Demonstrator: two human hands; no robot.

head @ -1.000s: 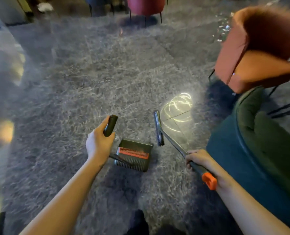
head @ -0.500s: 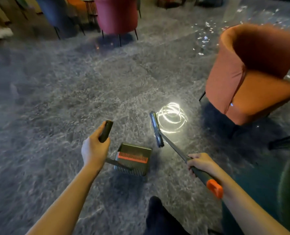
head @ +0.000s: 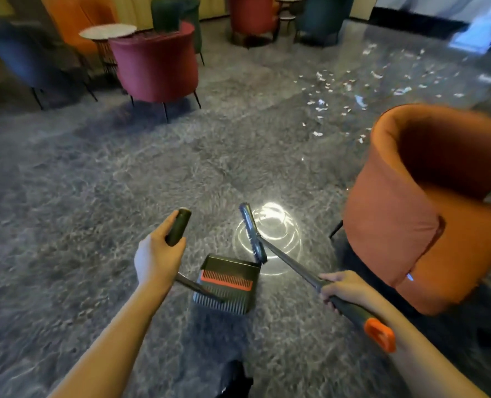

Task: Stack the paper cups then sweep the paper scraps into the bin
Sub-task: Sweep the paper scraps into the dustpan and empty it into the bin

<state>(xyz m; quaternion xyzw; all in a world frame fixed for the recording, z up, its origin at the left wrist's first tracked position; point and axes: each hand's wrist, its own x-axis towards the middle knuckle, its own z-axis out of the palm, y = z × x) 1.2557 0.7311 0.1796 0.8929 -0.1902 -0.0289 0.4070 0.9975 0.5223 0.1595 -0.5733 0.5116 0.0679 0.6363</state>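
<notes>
Grey marbled floor (head: 95, 182), glossy, with lounge seating round its edges. Our entries, from the task's thing outward:

Paper scraps (head: 320, 102): white bits strewn over the floor far ahead and to our right, beyond the orange armchair. A second ago we saw only a few at the top edge of the view. Our head has since lifted and the whole patch shows. None are gathered yet, and all lie well apart from broom and pan.

Broom (head: 290, 261): its head sits just beside the dustpan's far corner, over a bright lamp reflection (head: 270, 222). Our right hand (head: 344, 288) has its fingers wrapped round the shaft above the orange end cap, as before.

Dustpan (head: 228, 282): carried low on its long handle; we cannot tell whether it touches the floor. Our left hand (head: 155, 259) has its fingers closed round the dark top grip, unchanged.

Paper cups, bin: neither is in view.

Reading: with both tools in hand, we judge this the walk up to the sweep, with no stroke made yet.

Orange armchair (head: 428, 211): near on our right, between us and part of the scraps. We would likely pass on its left, and bits close behind it may be awkward to reach.

Crimson armchair (head: 155, 61), small round tabletop (head: 108, 31) and further chairs at the back: well off our line.

Dark shoe (head: 234, 377): at the bottom edge.
</notes>
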